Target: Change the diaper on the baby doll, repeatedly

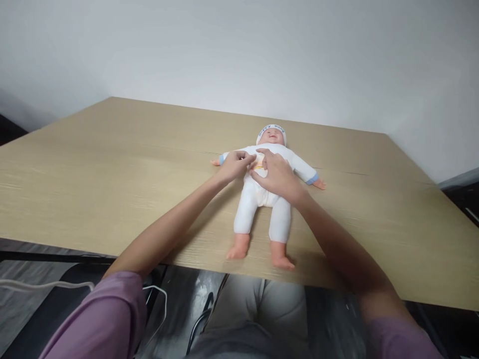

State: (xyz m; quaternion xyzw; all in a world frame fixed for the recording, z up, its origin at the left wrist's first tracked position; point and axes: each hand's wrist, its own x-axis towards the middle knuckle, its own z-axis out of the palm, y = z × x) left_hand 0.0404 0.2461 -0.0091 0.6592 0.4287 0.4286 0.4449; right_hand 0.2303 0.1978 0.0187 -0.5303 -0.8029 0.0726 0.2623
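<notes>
A baby doll (280,227) lies on its back on the table, head away from me and feet toward the near edge. It wears a white outfit with blue cuffs and a white cap with dark lettering. At the left side of its chest is my left hand (235,164), with fingers curled and the tips pinched together; what they hold, if anything, is too small to make out. Over the right side of the doll's torso rests my right hand (280,174), thumb and fingers apart. Between the hands a small yellow-orange print shows on the doll's front.
The wide wood-coloured table (112,184) reaches back to a pale wall (209,55). Below its near edge are my legs in grey trousers (262,304), a black seat (48,309) at the left and a white cable (48,285).
</notes>
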